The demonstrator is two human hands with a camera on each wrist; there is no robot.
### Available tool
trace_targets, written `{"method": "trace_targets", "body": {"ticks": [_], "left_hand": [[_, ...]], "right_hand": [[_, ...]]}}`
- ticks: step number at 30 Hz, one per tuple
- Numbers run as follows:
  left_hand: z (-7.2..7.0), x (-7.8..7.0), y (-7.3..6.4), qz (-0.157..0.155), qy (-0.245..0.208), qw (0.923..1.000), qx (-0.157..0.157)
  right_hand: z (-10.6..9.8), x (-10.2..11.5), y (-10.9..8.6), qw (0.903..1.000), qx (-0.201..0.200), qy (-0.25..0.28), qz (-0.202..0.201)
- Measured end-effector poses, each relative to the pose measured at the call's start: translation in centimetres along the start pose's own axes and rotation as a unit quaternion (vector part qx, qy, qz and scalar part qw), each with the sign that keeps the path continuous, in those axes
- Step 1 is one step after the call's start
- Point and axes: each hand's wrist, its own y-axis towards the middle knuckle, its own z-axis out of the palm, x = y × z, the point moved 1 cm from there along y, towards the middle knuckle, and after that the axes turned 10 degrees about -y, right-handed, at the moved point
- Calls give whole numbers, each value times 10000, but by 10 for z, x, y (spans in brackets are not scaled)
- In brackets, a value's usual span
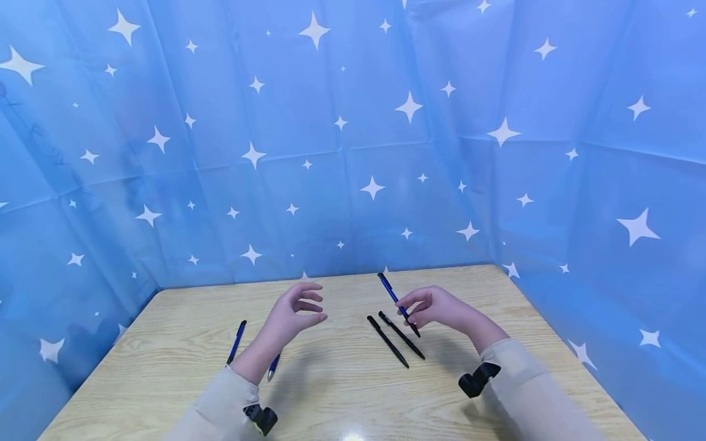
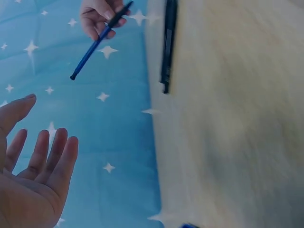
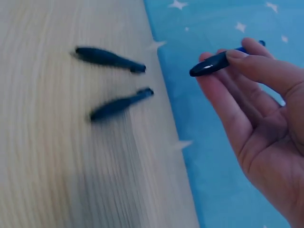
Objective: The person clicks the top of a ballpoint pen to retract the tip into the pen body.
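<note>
My right hand (image 1: 441,308) pinches a blue pen with a black grip (image 1: 388,286) between thumb and fingers, held above the table with its dark tip pointing down. In the right wrist view the thumb presses on the pen's barrel (image 3: 211,65). Just beneath it, two black pens (image 1: 388,343) lie side by side on the wood. My left hand (image 1: 287,318) hovers over the table, fingers apart and loosely bent, holding nothing. Below the left forearm lies a blue pen with a silvery tip (image 1: 273,367), partly hidden by the arm. Another blue pen (image 1: 237,342) lies left of the wrist.
The wooden table (image 1: 342,392) reaches back to a blue curtain with white stars (image 1: 331,214), which also hangs along both sides. A small black camera (image 1: 478,380) sits on the right cuff, another (image 1: 261,419) on the left.
</note>
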Motion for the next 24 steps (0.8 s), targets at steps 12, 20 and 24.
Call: {"method": "trace_targets", "body": {"ticks": [12, 20, 24], "left_hand": [[-20, 20, -19, -314, 574, 9979, -28], [-30, 21, -26, -391, 902, 9952, 13], [-35, 23, -28, -508, 937, 9943, -87]], "right_hand": [[-15, -26, 2, 9983, 374, -305, 312], [-16, -41, 7, 9953, 446, -651, 559], [-15, -48, 9, 9932, 590, -881, 470]]}}
